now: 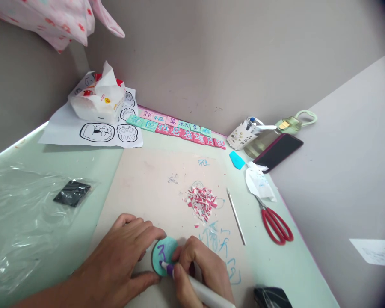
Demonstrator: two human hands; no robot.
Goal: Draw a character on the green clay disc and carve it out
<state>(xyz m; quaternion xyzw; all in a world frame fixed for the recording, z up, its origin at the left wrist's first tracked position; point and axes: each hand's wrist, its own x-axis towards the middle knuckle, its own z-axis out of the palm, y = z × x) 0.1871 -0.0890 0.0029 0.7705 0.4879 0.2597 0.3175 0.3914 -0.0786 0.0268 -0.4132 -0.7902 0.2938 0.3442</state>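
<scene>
Step in hand, as judged: lettering a green disc (170, 247) with a purple-tipped marker (202, 291); left hand (126, 252) partly open, thumb and index spanning the disc's left rim, steadying it; right hand (203, 267) closed round the marker, its fingertips at the disc's right edge; tip appears to meet the disc, between the two sets of fingers.

Next move seems to call for a firm left hold and a light, controlled tip; smearing of fresh ink is a risk.

Writing: purple stroke on disc, shaped like a 3, character incomplete in my judgement; blue 雅 on the board (141, 179), well beyond the right fingers; blue 包 just right of the right hand; lettered tiles (175, 131) far ahead of the fingers, legible 福, 茶, 秋, 包, 雅, 居, 月, others uncertain; white packet (98, 102), ahead of the left fingers, red and yellow print, brand unreadable.
</scene>
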